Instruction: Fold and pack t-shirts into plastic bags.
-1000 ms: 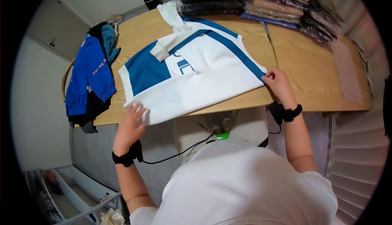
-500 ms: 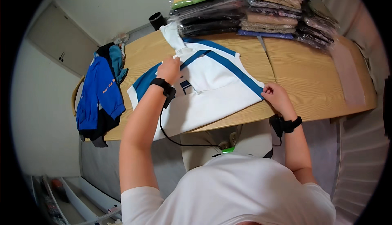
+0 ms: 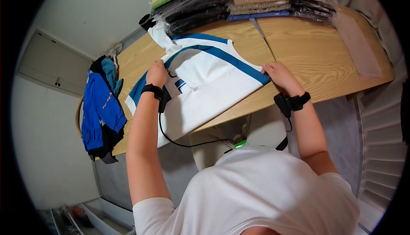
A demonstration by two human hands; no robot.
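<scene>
A white sweatshirt [image 3: 213, 90] with teal stripes lies across the front of the wooden table, its lower edge hanging over the table's front. My left hand [image 3: 157, 73] is closed on the fabric by the teal stripe at its left part; the fingertips are partly hidden. Out at the right corner, my right hand [image 3: 278, 75] pinches the teal and white edge between thumb and fingers. Between both hands the cloth bulges up in a soft arch, with a dark printed mark partly showing. Both wrists wear black bands with small devices.
Plastic-wrapped stacks of folded fabric [image 3: 260, 0] stand along the table's back. A blue jacket [image 3: 100, 111] and other clothes hang over a chair at the left. A pink translucent strip [image 3: 356, 43] lies on the table's right. Open bins [image 3: 92, 216] sit at the lower left.
The view has turned slightly. My left hand stays on the cloth, and the teal stripe beside it now arches higher. My right hand still holds the right corner.
</scene>
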